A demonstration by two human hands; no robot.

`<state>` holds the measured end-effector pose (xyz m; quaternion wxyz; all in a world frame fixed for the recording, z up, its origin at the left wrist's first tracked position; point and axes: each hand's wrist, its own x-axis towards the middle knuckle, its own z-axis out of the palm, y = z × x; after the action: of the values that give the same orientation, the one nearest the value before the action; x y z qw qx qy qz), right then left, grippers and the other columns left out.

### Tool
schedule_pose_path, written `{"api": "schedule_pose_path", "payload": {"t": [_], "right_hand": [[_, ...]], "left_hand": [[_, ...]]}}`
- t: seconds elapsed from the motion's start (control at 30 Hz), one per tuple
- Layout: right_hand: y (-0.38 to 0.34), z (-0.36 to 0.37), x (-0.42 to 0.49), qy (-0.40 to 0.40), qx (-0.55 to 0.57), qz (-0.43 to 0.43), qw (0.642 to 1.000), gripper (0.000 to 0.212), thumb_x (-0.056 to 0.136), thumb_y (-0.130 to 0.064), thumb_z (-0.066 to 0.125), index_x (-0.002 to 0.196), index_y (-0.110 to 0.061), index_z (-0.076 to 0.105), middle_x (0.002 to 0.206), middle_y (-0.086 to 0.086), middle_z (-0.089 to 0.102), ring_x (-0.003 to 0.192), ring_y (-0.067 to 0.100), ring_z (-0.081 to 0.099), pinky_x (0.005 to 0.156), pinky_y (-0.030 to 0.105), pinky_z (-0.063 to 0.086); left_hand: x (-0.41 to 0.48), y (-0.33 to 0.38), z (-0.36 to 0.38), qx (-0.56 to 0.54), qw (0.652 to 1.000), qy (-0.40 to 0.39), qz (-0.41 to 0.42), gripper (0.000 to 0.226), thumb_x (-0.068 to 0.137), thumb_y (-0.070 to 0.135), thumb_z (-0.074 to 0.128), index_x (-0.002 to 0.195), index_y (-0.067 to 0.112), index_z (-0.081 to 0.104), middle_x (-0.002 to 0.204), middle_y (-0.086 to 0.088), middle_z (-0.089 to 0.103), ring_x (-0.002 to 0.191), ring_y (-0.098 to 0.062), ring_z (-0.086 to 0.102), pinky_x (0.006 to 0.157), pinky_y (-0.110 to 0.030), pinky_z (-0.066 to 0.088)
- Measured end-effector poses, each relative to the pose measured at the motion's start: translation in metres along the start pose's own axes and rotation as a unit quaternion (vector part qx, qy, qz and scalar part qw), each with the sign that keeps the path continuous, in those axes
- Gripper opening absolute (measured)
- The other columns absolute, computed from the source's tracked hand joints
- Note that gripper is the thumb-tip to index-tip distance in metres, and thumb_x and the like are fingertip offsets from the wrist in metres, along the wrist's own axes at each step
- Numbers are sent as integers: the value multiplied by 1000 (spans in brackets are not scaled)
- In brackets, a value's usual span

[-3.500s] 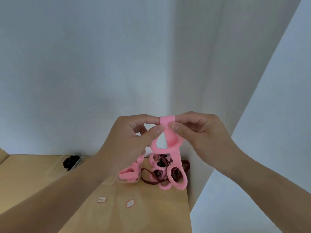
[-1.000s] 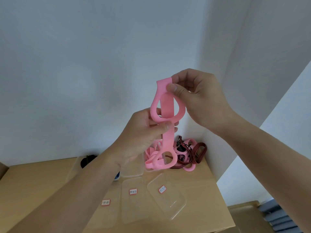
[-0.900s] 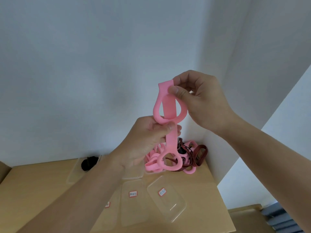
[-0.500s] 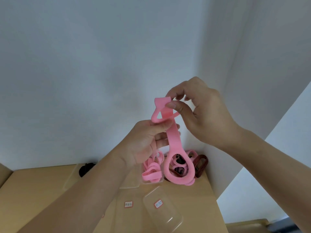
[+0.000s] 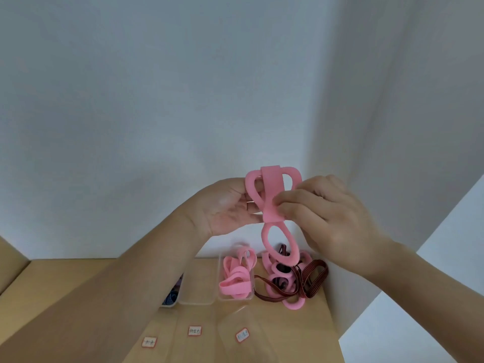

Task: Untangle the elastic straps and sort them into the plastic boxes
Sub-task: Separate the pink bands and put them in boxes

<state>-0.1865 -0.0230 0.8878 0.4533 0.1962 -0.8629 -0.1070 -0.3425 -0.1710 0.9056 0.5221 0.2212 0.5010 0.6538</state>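
I hold a pink elastic strap [image 5: 272, 195] up in front of the wall, folded into loops at the top with one loop hanging below. My left hand [image 5: 225, 205] grips its left loop. My right hand [image 5: 327, 216] pinches the folded middle of the strap from the right. Below, a clear plastic box [image 5: 250, 297] holds several pink straps [image 5: 235, 279]. Right of it lies a tangled pile of pink straps [image 5: 285, 281] and dark brown elastic straps [image 5: 311, 279] on the wooden table [image 5: 65, 279].
An empty clear box [image 5: 196, 286] stands left of the pink-filled one, and another box [image 5: 170, 297] with dark straps is partly hidden by my left arm. Three clear lids with red-edged labels [image 5: 195, 330] lie nearer me. The wall corner stands right of the pile.
Both hands have come lower and closer together, and the strap is folded shorter, with loops bunched at the top. The view has tilted down, showing more of the boxes.
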Motion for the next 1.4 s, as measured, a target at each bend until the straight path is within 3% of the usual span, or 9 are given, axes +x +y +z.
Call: {"api": "schedule_pose_path", "payload": {"t": [0.1,0.2,0.3,0.43,0.73,0.87,1.07,1.23,1.4], "right_hand": [[4,-3,-4,-9,-9,-1,1000,29,103,2,41,100,-6,68,107,6,75,85,30,62,64,39,44],[5,-5,-4,-3,-11,7,1000,39,105,0,39,93,-2,76,106,7,75,82,31,67,64,39,46],[7,-4,-6,15,-13,11,1000,38,105,0,41,93,-3,77,106,5,76,83,31,65,64,39,45],[13,2,-13,13,-20,2,1000,14,96,1,62,97,-5,75,111,4,74,90,30,59,67,40,43],[15,7,-26,31,2,23,999,41,104,-1,38,94,-2,77,103,15,73,81,35,64,64,44,49],[13,5,-25,39,11,36,999,47,105,-2,33,96,-2,79,90,15,72,73,34,63,59,43,47],[6,5,-41,1,25,50,998,47,98,5,35,124,-9,72,97,17,70,77,33,64,64,43,47],[-10,11,-54,7,41,16,999,20,88,-2,70,103,-11,80,105,13,68,82,32,64,69,42,48],[-15,12,-49,24,133,79,988,17,87,-11,73,102,-8,79,97,7,73,79,28,66,70,41,45]], "left_hand": [[-1,7,0,24,1000,-19,5,44,79,3,62,123,-3,67,90,-7,66,84,-24,67,84,-46,59],[-4,10,7,34,999,-30,17,44,91,5,54,133,-3,62,107,-12,62,94,-30,66,86,-49,58],[-5,9,14,-3,999,0,34,44,94,14,45,128,-5,65,111,-17,65,87,-31,68,78,-49,59],[-6,5,21,75,991,55,95,40,97,36,62,117,3,72,107,-13,73,87,-31,69,78,-46,59],[-9,5,32,207,965,66,150,31,87,18,79,115,7,74,108,-15,75,99,-35,74,86,-53,61],[-8,4,32,196,958,128,165,22,87,9,78,109,7,75,104,-14,78,91,-32,77,72,-44,63],[-7,2,28,169,955,187,157,22,89,5,76,110,1,71,97,-13,79,79,-27,77,62,-38,61],[-3,-1,28,171,947,218,165,21,87,5,77,108,2,72,95,-13,79,78,-27,77,60,-38,61],[-3,-8,30,232,924,240,188,15,86,3,79,100,4,74,93,-16,78,77,-27,76,57,-39,61]]}}
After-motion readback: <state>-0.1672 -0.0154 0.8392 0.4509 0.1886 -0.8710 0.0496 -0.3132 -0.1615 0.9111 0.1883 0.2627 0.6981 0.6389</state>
